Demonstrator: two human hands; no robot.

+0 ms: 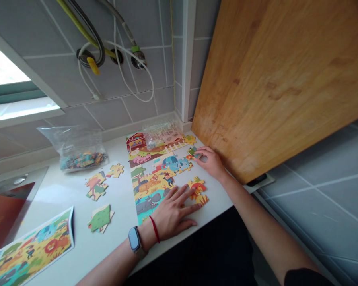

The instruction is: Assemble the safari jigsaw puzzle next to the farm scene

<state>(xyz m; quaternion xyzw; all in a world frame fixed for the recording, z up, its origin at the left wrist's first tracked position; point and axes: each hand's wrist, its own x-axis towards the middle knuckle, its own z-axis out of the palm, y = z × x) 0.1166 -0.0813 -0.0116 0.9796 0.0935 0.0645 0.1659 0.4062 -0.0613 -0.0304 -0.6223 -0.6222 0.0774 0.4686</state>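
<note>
Puzzle [150, 184] lies partly joined on the white counter [119, 198], the left hand [176, 210] spread flat over its near side, grasping nothing, while the right hand [211, 162] pinches a small piece [192, 151], seemingly for fitting, which calls for matching its shape and picture.

Red wrist cord [154, 229], watch [134, 238] (oblong-faced), black sleeve [304, 277].

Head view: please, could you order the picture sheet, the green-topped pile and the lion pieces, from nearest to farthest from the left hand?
1. Lion pieces: by the fingers of the left hand.
2. Green-topped pile: left of the wrist.
3. Picture sheet: farther left.
</note>
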